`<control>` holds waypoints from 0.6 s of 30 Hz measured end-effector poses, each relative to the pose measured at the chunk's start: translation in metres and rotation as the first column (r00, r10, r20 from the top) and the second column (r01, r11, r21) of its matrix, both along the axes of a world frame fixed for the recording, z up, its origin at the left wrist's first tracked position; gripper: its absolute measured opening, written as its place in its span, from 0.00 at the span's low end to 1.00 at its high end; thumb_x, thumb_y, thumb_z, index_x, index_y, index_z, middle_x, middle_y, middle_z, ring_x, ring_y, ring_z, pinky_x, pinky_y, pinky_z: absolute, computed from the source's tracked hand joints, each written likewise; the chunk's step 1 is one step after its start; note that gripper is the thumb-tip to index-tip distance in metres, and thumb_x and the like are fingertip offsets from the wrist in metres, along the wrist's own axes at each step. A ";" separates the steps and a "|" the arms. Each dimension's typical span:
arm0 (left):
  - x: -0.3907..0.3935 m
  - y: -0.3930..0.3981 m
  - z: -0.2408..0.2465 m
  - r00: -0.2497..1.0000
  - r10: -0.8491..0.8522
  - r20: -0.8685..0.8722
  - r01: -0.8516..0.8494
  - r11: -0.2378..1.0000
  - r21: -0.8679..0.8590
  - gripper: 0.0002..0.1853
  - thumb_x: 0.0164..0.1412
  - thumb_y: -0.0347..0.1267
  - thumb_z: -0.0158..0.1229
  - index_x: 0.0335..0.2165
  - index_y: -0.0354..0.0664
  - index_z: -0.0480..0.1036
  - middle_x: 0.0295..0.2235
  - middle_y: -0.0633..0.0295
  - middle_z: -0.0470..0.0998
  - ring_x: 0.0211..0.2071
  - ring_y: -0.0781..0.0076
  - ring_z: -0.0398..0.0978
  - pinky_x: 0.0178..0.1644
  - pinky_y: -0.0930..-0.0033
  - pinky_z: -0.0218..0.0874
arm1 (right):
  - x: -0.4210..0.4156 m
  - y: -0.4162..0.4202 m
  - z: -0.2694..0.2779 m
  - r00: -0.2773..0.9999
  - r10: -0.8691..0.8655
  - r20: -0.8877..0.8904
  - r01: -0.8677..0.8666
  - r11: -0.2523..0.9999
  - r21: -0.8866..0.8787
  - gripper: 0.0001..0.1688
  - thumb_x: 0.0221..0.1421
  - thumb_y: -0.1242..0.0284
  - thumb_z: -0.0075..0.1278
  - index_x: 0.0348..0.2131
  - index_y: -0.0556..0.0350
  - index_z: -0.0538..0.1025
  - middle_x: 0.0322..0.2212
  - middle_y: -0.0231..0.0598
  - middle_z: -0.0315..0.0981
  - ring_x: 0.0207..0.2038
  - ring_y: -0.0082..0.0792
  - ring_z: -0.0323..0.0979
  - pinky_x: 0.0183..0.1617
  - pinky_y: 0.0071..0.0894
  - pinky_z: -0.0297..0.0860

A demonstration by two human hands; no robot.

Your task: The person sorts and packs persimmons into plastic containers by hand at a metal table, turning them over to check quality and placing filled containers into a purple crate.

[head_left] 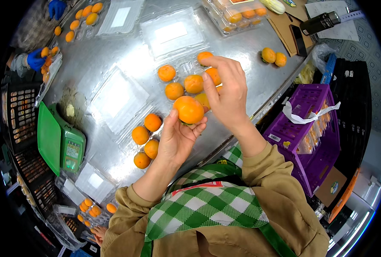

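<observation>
An orange persimmon [188,110] rests in my left hand [179,136], gripped between thumb and fingers with its green calyx facing down. My right hand [227,86] is curved over the right side of a clear plastic clamshell [187,66], thumb and index finger apart. Several persimmons sit in that clamshell, among them one [193,84] left of my right thumb. Partly covered by my right hand is another persimmon [213,75]; whether my fingers touch it I cannot tell. The clamshell's lid [174,33] lies folded back, away from me.
Another open clamshell [118,99] with persimmons stands at left, near a green scale [71,147]. Two loose persimmons [273,57], a phone [298,40] and a bottle [320,23] lie at right. A purple crate [301,128] stands beside the metal table. Blue-gloved hands [36,59] work opposite.
</observation>
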State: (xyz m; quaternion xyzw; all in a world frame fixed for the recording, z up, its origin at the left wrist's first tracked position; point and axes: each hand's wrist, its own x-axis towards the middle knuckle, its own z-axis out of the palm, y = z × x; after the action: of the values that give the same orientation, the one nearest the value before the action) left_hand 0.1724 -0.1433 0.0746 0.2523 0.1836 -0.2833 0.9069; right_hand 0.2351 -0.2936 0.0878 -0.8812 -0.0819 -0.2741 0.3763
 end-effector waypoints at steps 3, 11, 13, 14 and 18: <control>0.000 -0.001 0.003 0.994 0.034 0.102 -0.046 0.993 0.112 0.34 0.54 0.46 0.57 0.54 0.41 0.58 0.49 0.50 0.67 0.48 0.63 0.69 0.51 0.63 0.63 | -0.005 -0.011 -0.009 0.979 0.152 -0.137 -0.123 0.972 0.199 0.08 0.50 0.75 0.53 0.34 0.55 0.74 0.31 0.37 0.71 0.32 0.34 0.68 0.37 0.33 0.63; 0.003 -0.004 0.005 0.797 -0.056 0.602 -0.327 0.798 0.506 0.37 0.46 0.21 0.63 0.55 0.35 0.57 0.52 0.54 0.64 0.54 0.65 0.63 0.59 0.62 0.54 | -0.025 -0.017 -0.015 0.730 0.553 -0.402 0.006 0.583 0.813 0.12 0.56 0.74 0.48 0.41 0.57 0.69 0.29 0.30 0.69 0.30 0.19 0.67 0.34 0.18 0.64; 0.003 -0.001 0.004 0.759 -0.095 0.644 -0.358 0.765 0.535 0.36 0.47 0.20 0.62 0.55 0.34 0.57 0.52 0.53 0.64 0.54 0.65 0.63 0.60 0.62 0.53 | -0.028 -0.020 -0.014 0.626 0.645 -0.438 0.042 0.533 0.845 0.15 0.57 0.74 0.45 0.44 0.58 0.67 0.33 0.33 0.71 0.33 0.21 0.69 0.38 0.21 0.66; 0.003 -0.001 0.004 0.762 -0.093 0.641 -0.363 0.759 0.541 0.37 0.46 0.20 0.63 0.55 0.35 0.57 0.53 0.54 0.64 0.54 0.65 0.63 0.59 0.63 0.54 | -0.029 -0.020 -0.013 0.603 0.668 -0.437 0.047 0.516 0.855 0.16 0.57 0.73 0.45 0.46 0.58 0.67 0.33 0.34 0.71 0.34 0.22 0.69 0.39 0.22 0.67; 0.004 0.002 -0.001 0.755 -0.102 0.648 -0.384 0.731 0.563 0.38 0.45 0.20 0.65 0.55 0.35 0.58 0.54 0.55 0.64 0.53 0.67 0.64 0.58 0.64 0.55 | -0.033 -0.020 -0.007 0.529 0.744 -0.408 0.030 0.465 0.885 0.22 0.56 0.71 0.45 0.49 0.59 0.65 0.36 0.36 0.71 0.39 0.24 0.70 0.42 0.25 0.67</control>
State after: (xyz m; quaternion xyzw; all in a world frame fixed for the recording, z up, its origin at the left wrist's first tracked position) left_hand 0.1762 -0.1416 0.0736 0.6240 -0.0280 -0.0199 0.7807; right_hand 0.2023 -0.3139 0.0808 -0.5795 0.0120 0.2203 0.7845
